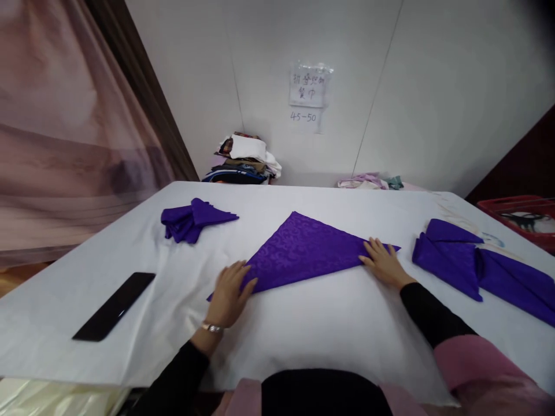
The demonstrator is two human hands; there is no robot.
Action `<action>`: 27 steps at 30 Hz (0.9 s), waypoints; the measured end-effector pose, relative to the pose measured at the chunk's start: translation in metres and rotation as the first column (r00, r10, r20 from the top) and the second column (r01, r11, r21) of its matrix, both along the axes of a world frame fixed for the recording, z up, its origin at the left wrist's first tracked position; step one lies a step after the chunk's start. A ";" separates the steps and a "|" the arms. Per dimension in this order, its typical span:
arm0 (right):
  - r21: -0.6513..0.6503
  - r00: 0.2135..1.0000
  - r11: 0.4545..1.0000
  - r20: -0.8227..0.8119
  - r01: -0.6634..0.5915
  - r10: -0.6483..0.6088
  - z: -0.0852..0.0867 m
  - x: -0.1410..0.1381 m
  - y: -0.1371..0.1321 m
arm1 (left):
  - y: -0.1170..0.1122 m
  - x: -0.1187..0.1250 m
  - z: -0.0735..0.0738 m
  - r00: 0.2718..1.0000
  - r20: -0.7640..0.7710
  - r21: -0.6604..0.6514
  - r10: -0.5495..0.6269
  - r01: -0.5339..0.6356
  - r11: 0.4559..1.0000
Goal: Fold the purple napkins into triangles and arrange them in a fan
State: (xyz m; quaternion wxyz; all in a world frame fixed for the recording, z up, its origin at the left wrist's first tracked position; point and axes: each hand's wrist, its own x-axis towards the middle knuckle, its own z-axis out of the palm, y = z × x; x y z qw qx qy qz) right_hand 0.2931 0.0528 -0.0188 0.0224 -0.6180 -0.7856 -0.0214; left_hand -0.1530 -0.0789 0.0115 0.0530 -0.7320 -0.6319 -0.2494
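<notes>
A purple patterned cloth napkin (303, 251) lies flat in front of me, folded to a triangle with its long edge towards me and its peak pointing away. My left hand (229, 293) rests on its left end, fingers stretched out over the cloth. On the right end lies my right hand (384, 263), palm down with the fingers spread. Neither hand grips the cloth; the left and right tips stick out past the hands.
A white-covered table (303, 341) carries a folded fan-like purple napkin (191, 219), a dark phone-like slab (116, 306) and more purple napkins (451, 254) at right. Behind stand a clothes pile (245, 159) and pink cloth (364, 181). A red basket (520, 205) is at far right.
</notes>
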 end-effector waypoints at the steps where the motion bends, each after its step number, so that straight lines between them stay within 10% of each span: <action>1: -0.002 0.997 0.997 -0.018 -0.072 0.072 0.005 -0.023 -0.006 | 0.005 0.017 0.001 0.998 -0.010 -0.038 -0.067 0.066 0.997; 6: -0.063 0.867 0.870 -0.153 -0.488 0.475 0.013 -0.134 -0.043 | 0.027 0.084 -0.009 0.948 -0.061 -0.219 -0.313 0.293 0.930; 10: -0.105 0.796 0.796 -0.206 -0.596 0.569 0.005 -0.165 -0.057 | 0.035 0.100 -0.024 0.944 -0.077 -0.287 -0.321 0.288 0.914; 18: -0.095 0.854 0.857 -0.189 -0.507 0.485 -0.004 -0.127 -0.050 | 0.029 0.080 -0.038 0.953 -0.104 -0.281 -0.284 0.246 0.928; 27: -0.071 0.983 0.981 -0.048 -0.182 0.179 -0.019 -0.017 -0.024 | 0.002 0.021 -0.034 0.985 -0.154 -0.276 -0.074 0.029 0.961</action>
